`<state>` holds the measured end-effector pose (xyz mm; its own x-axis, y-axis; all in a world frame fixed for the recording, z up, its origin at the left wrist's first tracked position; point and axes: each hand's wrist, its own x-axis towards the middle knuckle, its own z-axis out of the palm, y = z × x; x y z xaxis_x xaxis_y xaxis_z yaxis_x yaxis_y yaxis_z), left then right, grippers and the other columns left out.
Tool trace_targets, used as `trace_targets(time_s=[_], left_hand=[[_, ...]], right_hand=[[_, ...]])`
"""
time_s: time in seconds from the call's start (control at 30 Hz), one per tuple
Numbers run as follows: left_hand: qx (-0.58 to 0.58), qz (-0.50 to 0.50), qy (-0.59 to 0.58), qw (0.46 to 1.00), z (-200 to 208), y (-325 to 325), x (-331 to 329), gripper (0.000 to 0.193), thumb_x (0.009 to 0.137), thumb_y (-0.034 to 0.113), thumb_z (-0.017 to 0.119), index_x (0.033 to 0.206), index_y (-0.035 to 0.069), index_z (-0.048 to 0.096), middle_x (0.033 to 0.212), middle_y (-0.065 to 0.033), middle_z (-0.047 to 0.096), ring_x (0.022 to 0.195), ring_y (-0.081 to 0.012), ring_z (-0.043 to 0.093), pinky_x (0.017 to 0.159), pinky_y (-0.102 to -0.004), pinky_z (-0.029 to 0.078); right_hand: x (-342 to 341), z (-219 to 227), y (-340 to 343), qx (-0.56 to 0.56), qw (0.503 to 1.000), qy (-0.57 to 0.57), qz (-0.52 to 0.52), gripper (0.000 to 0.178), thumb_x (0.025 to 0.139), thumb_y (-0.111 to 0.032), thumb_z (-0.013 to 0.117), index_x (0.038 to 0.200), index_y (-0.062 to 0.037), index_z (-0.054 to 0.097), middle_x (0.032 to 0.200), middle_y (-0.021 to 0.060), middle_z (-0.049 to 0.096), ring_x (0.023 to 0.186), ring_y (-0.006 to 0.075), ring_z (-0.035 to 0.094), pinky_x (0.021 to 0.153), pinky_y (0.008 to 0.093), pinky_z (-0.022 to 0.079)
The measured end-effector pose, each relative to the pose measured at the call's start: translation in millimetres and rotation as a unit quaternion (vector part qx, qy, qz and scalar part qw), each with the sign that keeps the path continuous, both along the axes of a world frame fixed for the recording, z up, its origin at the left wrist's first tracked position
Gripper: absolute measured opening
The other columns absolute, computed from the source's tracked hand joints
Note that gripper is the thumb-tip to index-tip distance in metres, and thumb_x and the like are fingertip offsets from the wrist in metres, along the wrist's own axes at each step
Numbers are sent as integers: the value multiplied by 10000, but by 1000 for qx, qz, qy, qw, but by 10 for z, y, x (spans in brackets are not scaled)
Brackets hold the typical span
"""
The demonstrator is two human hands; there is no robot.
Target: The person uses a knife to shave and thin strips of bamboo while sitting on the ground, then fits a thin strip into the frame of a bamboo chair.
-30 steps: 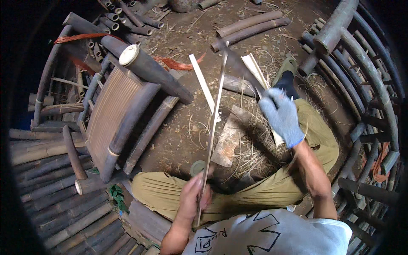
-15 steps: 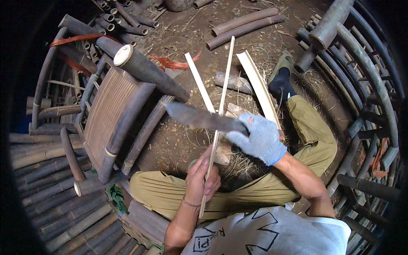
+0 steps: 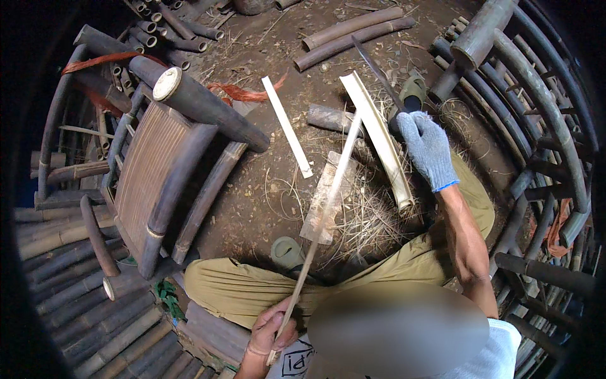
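Gripping bamboo strip (image 3: 325, 208); knife (image 3: 377, 72) raised

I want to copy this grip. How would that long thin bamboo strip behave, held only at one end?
The long thin pale bamboo strip would probably flex and wobble: it is very slender for its length. It looks light, since the bare left hand alone pinches its near end. Its narrow edges could be sharp or splintery; the right hand wears a glove.

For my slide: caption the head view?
Bare left hand holds a bamboo strip; gloved right hand raises a blade.
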<state>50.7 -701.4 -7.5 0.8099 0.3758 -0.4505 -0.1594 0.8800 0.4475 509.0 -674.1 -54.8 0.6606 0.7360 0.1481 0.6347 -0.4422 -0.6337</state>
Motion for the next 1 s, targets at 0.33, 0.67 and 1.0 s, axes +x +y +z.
trace_targets(time_s=[0.33,0.67,1.0], left_hand=[[281,33,187,941,-48,570,1105,411,1075,250,452,1345,-48,533,596,-33,517,385,-96,404,379,-236,330],[281,-28,245,927,139,240,989,460,1066,248,478,1442,-17,473,567,5,481,379,-63,387,361,-223,289],[248,-116,172,946,188,-29,313,450,1067,95,430,1505,-4,401,557,10,458,410,-62,398,413,-220,318]], right_hand=[[-1400,351,-282,5,950,15,311,396,789,-485,764,789,-104,656,720,142,640,674,356,664,603,448,522],[-988,182,-151,49,991,-9,127,336,892,-390,702,975,-67,655,824,194,664,745,394,666,666,459,525],[-36,-48,-24,66,995,63,-47,446,985,-447,563,948,-10,646,834,248,650,797,428,655,702,457,508]])
